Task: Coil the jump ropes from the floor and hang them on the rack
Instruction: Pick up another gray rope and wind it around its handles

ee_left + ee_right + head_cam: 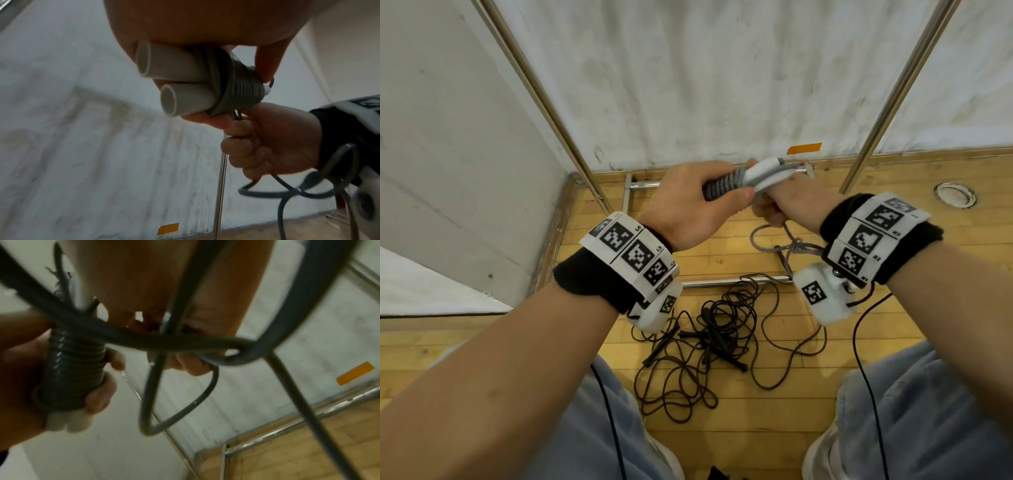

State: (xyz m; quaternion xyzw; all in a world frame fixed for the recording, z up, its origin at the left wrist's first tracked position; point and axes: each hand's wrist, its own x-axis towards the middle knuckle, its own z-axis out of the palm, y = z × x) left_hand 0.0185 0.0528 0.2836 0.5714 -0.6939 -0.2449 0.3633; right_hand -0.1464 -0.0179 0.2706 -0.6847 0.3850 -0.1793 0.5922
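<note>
My left hand [698, 202] grips a grey jump rope's two white handles [174, 81], held side by side with grey cord wound tightly round them [722, 186]. My right hand [787, 205] sits just right of and below the handles, fingers curled round the loose grey cord [287, 191], which hangs in loops under the wrist [185, 344]. Black jump ropes [709, 342] lie tangled on the wooden floor between my knees. The metal rack's poles [893, 102] rise on either side in front of the white wall.
The rack's base bars [722, 282] lie on the floor by the black tangle. An orange tape strip [804, 148] is on the wall low down. A round floor fitting [955, 193] sits at the right. My knees in light jeans [928, 394] frame the ropes.
</note>
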